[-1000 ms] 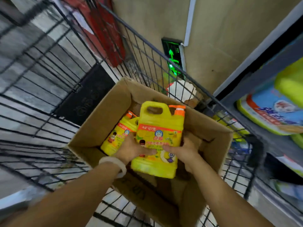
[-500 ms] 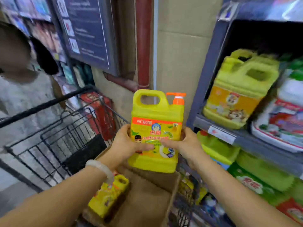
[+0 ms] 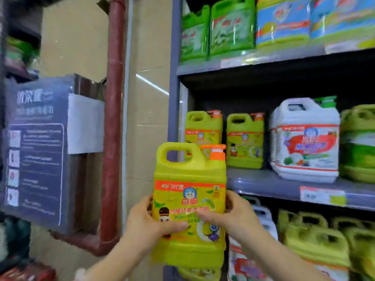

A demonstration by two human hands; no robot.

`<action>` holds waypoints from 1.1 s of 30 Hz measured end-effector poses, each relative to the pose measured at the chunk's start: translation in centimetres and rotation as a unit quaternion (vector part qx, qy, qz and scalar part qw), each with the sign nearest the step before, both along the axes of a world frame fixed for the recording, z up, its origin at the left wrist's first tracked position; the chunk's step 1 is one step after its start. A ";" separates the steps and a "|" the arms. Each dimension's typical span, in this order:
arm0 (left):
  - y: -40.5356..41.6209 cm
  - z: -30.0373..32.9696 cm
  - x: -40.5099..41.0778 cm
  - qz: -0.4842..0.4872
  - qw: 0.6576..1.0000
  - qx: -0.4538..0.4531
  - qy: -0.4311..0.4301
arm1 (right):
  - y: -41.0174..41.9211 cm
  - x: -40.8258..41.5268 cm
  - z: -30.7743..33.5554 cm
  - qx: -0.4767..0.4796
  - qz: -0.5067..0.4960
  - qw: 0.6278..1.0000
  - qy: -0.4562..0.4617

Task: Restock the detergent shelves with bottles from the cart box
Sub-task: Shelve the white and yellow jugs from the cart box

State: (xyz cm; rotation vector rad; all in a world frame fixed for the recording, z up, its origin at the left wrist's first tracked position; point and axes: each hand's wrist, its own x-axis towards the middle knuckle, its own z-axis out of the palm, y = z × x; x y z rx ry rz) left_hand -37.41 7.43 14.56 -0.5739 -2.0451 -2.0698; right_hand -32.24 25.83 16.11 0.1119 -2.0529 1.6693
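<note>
Head view:
Held bottle: a yellow detergent jug (image 3: 189, 201) with an orange pump top, upright, raised in front of the left end of the middle shelf (image 3: 284, 184), not yet set on it.
Left hand: the left hand (image 3: 148, 222) clasps the jug's lower left side, thumb lying across the front label.
Right hand: the right hand (image 3: 233, 217) clasps the lower right side, thumb on the label too.
Middle shelf: two matching yellow jugs (image 3: 244, 140) stand upright at its left end, side by side; a white jug (image 3: 306, 139) stands to their right, then a green one at the frame edge.
Top shelf: green jugs (image 3: 217, 29) and blue-labelled packs, blurred.
Bottom shelf: yellow-green jugs (image 3: 316, 240), blurred.
Wall: a red pipe (image 3: 113, 118) runs down beside the shelving; a dark notice board (image 3: 36, 151) hangs to its left.
</note>
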 end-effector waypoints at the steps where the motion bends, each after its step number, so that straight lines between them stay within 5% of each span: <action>1: 0.9 1.5 -0.5 -0.011 1.000 0.000 0.014 | 0.8 0.0 1.7 0.004 -0.008 1.000 0.015; 14: 12.0 14.3 -8.8 -0.101 0.984 -0.019 0.144 | 9.0 -4.3 14.5 0.059 -0.139 0.984 0.098; 29: 21.2 10.7 -18.2 -0.084 0.985 -0.070 0.133 | 16.5 -13.2 10.5 0.006 -0.183 0.980 0.084; 33: 21.9 10.6 -18.9 -0.089 0.980 -0.114 0.138 | 17.3 -13.6 9.8 0.111 -0.230 0.966 0.047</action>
